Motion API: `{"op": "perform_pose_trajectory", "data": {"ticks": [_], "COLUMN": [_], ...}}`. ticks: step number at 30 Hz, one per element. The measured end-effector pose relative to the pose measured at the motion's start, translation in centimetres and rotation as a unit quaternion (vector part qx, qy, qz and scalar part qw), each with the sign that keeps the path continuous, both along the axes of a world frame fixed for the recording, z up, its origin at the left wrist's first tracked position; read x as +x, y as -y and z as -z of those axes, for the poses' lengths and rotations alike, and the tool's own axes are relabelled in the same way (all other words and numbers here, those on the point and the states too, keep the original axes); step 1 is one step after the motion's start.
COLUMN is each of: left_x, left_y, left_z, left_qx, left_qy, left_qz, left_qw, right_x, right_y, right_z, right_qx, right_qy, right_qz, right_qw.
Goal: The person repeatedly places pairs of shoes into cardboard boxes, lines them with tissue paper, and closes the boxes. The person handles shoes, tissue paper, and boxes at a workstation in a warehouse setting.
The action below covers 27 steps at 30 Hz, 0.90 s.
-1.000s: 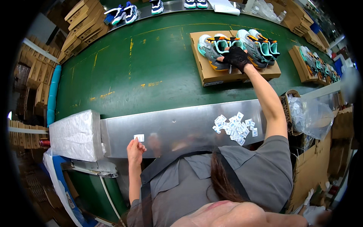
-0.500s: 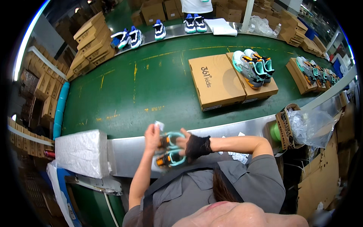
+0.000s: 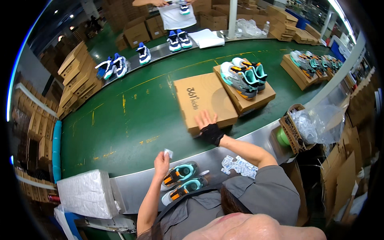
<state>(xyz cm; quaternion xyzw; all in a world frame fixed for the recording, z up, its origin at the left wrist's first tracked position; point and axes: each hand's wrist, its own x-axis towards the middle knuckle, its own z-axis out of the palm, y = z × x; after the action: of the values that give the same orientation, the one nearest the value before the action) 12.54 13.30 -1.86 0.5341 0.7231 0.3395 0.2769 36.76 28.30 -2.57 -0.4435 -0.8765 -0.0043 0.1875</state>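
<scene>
My left hand (image 3: 161, 164) is closed, pinching a small white sachet (image 3: 168, 153) between thumb and fingers. Just below it, a pair of grey sneakers (image 3: 185, 188) with orange straps and mint-green collars lies side by side on the metal ledge (image 3: 132, 188). In a black fingerless glove, my right hand (image 3: 210, 129) reaches forward with fingers spread flat on the near edge of a closed brown shoe box (image 3: 202, 94). A heap of similar sachets (image 3: 241, 166) is spread on the ledge by my right forearm.
Another shoe box (image 3: 256, 105) carries a matching pair of sneakers (image 3: 245, 78) on the green belt (image 3: 148, 104). A foam-wrapped block (image 3: 86, 194) sits at the ledge's left end, a carton of plastic bags (image 3: 294, 128) at its right. Across the belt a person (image 3: 178, 16) handles a shoe.
My right hand has left the sneakers on the ledge and moved forward onto the shoe box. The sachet stays in my left hand. The whole view has shifted.
</scene>
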Motion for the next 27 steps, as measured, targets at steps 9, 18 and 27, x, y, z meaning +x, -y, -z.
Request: {"op": "perform_pose_trajectory", "data": {"ticks": [9,18,27], "left_x": [2.0,-11.3,-36.4], "left_y": [-2.6,3.6,21.4], "left_z": [-5.1,0.0,4.8], "left_qx": [0.178,0.121,-0.011], "left_qy": [-0.15,-0.126,-0.344], "left_qz": [0.111,0.044,-0.331], "left_qw": [0.966,0.984,0.879], "right_x": [-0.2,0.4,0.4], "right_y": [9.4,13.4,17.3], "right_z": [-13.4,0.7,10.9], "right_qx": [-0.25,-0.379,0.051], "right_qy": [-0.637,-0.508,-0.007], "right_qz": [-0.056,0.275,0.159], "right_qw": [0.728,0.723,0.986]}}
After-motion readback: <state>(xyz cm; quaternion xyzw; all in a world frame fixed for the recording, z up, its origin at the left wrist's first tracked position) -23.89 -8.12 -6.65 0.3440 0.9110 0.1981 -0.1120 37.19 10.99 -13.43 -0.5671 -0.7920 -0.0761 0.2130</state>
